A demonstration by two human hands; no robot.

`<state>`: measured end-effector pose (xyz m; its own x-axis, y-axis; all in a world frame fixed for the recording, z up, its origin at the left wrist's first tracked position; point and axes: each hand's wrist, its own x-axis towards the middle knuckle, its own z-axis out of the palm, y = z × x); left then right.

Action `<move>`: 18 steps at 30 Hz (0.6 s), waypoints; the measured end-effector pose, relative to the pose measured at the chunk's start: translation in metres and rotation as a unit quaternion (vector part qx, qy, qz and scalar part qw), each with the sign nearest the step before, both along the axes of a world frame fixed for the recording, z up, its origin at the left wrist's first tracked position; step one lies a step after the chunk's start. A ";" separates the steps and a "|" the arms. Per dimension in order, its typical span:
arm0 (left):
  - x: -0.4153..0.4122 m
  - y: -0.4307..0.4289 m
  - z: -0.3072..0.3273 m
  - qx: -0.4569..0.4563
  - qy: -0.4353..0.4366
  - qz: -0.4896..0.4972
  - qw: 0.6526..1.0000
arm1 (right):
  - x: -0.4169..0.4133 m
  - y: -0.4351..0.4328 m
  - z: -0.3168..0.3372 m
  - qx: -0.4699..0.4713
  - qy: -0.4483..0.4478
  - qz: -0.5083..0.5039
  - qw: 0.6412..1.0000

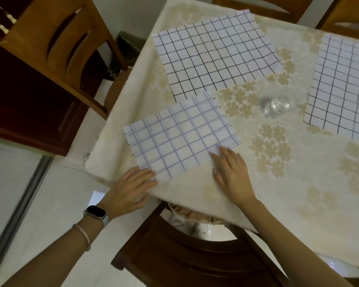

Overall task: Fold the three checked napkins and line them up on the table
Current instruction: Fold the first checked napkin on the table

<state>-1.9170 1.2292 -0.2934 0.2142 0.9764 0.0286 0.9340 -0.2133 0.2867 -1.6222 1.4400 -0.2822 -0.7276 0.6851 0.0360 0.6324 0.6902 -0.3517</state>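
Note:
Three checked napkins lie on the cream flowered tablecloth [278,183]. The nearest napkin [178,137] shows pale blue lines and lies folded near the table's left corner. My left hand [131,189] rests flat on its near left corner, fingers spread. My right hand [230,168] presses flat on its near right edge. A second napkin [214,56] with black lines lies spread flat behind it, its near edge tucked under the folded one. The third napkin [342,88], also black-lined and flat, lies at the right and runs out of view.
A clear drinking glass [277,106] stands between the napkins. Wooden chairs stand at the left [56,48], at the near edge below my arms [184,259] and at the far side [263,5]. The table's left corner [91,166] drops off beside my left hand.

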 end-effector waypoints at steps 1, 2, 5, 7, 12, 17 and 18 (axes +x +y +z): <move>0.000 -0.003 -0.001 0.003 0.004 -0.003 1.000 | 0.000 -0.005 -0.002 -0.002 -0.001 0.010 1.000; 0.000 -0.004 -0.001 0.007 0.009 -0.003 1.000 | -0.001 -0.010 -0.003 -0.004 0.000 0.016 1.000; 0.002 -0.004 0.001 0.019 0.022 0.006 1.000 | -0.006 -0.021 -0.002 -0.008 0.002 0.013 1.000; 0.005 -0.004 0.003 0.025 0.018 0.013 0.999 | -0.010 -0.027 0.001 -0.006 0.006 -0.001 1.000; 0.010 0.004 0.004 0.054 0.004 0.043 0.998 | -0.012 -0.038 0.002 -0.013 0.014 -0.053 0.998; 0.011 0.015 0.000 0.075 0.012 0.049 0.996 | -0.014 -0.039 0.000 -0.025 0.012 -0.082 0.996; 0.011 0.016 0.000 0.081 0.010 0.048 0.995 | -0.016 -0.040 0.001 -0.030 0.014 -0.084 0.996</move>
<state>-1.9063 1.2452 -0.2935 0.1214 0.9754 0.1838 0.9576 -0.1638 0.2371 -1.6383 1.4004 -0.2816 -0.6019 0.7985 0.0104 0.7261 0.5527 -0.4090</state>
